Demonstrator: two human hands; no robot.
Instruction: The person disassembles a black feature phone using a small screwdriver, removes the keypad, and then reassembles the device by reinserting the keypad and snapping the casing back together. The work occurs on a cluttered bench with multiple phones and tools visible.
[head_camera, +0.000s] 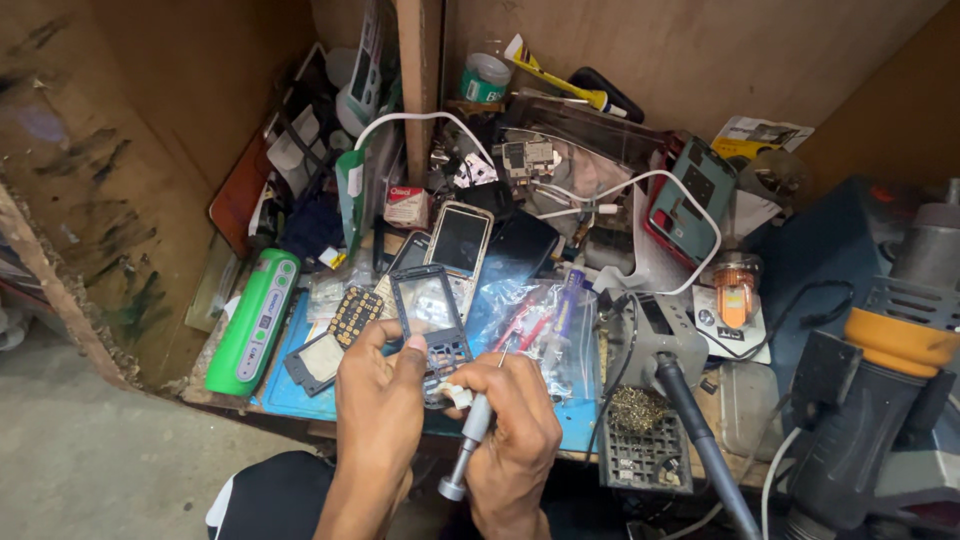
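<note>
Left hand (378, 395) up at the front edge of the cluttered surface (300, 398), fingers closed around the lower end of a dark, hollowed-out mobile phone frame with an empty screen window and bare keypad grid (430, 318), holding it tilted above the blue work mat (575, 420). Right hand (515, 430) sits just beside it, fingers wrapped tight on a slim silver metal-handled screwdriver (470, 435), its tip up against the frame's lower edge. Behind the frame lies a silver-edged phone with a dark screen (458, 243). To the left, a green cylindrical device (255, 320). To the right, a black soldering iron (700, 440) beside a tray of brass wool (638, 410).
</note>
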